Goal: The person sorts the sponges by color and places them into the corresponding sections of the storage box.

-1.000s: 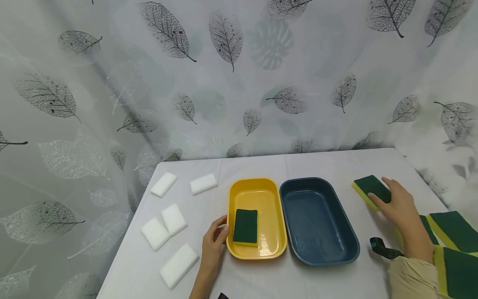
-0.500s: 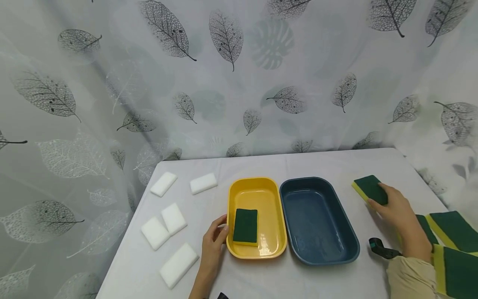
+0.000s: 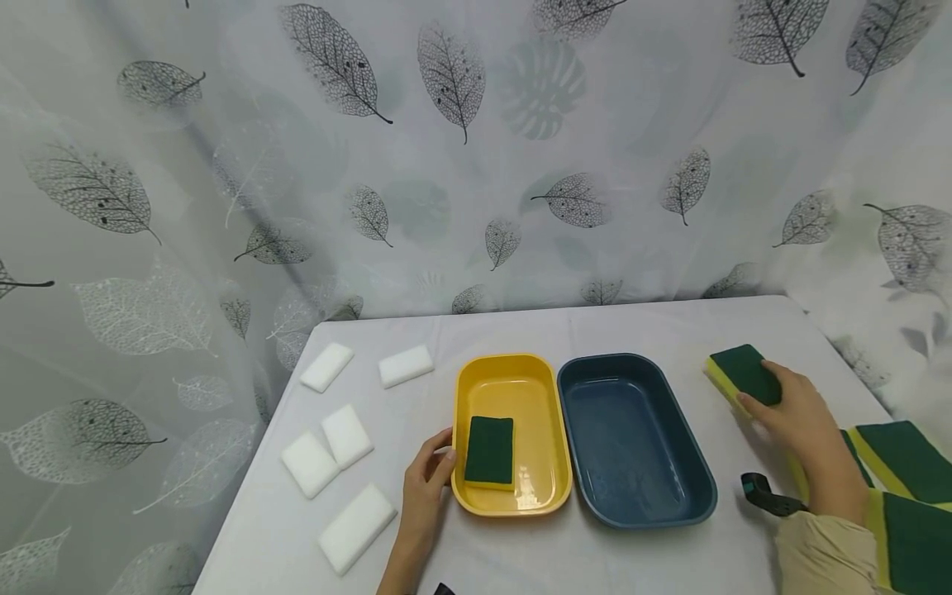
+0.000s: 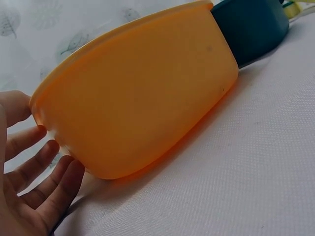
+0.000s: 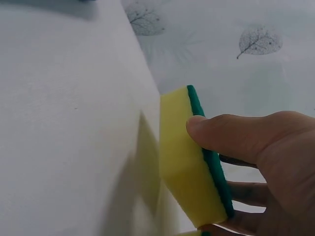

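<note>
In the head view my right hand [image 3: 806, 421] grips a green-and-yellow scouring sponge [image 3: 746, 372] at the right of the table. The right wrist view shows the thumb [image 5: 221, 132] against the sponge's yellow edge, with the other fingers at its far side. Whether the sponge touches the cloth I cannot tell. My left hand [image 3: 424, 487] rests its fingertips against the left outer wall of a yellow tray [image 3: 539, 430]. Another scouring sponge [image 3: 489, 450] lies green side up in that tray. A dark blue tray [image 3: 632, 446] stands directly right of the yellow one.
Several white sponges [image 3: 357, 529] are scattered on the left of the white-clothed table [image 3: 521, 562]. More scouring sponges [image 3: 918, 537] lie at the right edge, partly behind my right forearm. A leaf-patterned curtain [image 3: 476, 165] hangs behind the table.
My right hand has closed its fingers and thumb on the scouring sponge. The sponge has shifted slightly right and up in the head view. The left hand and both trays have stayed put.
</note>
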### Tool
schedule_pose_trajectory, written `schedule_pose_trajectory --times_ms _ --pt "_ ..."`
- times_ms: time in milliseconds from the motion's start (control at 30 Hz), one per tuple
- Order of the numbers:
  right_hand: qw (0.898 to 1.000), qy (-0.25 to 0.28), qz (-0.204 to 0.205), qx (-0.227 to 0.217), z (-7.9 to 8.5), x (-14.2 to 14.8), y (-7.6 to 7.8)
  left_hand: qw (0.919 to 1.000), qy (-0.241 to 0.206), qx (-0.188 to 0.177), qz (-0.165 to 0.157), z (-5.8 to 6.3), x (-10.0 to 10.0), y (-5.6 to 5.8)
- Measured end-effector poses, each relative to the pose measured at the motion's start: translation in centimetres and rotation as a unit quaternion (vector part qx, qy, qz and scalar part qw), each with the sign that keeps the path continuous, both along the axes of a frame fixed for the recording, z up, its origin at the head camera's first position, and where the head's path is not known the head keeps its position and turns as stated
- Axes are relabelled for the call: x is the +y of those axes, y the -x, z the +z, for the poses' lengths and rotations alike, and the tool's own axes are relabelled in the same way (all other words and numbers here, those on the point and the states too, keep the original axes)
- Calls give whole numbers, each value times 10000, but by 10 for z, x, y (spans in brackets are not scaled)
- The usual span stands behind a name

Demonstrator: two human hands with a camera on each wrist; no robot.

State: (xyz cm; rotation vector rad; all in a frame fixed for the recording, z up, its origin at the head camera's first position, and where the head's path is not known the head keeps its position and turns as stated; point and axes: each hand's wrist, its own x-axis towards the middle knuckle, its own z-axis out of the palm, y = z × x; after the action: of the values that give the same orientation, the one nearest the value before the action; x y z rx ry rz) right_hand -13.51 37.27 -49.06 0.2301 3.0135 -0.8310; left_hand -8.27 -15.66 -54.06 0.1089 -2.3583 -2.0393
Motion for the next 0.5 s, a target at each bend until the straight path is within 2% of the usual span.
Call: schedule_pose_trajectory --times_ms 500 --pt "9987 -10 139 484 25 -6 -7 10000 6 35 18 0 0 0"
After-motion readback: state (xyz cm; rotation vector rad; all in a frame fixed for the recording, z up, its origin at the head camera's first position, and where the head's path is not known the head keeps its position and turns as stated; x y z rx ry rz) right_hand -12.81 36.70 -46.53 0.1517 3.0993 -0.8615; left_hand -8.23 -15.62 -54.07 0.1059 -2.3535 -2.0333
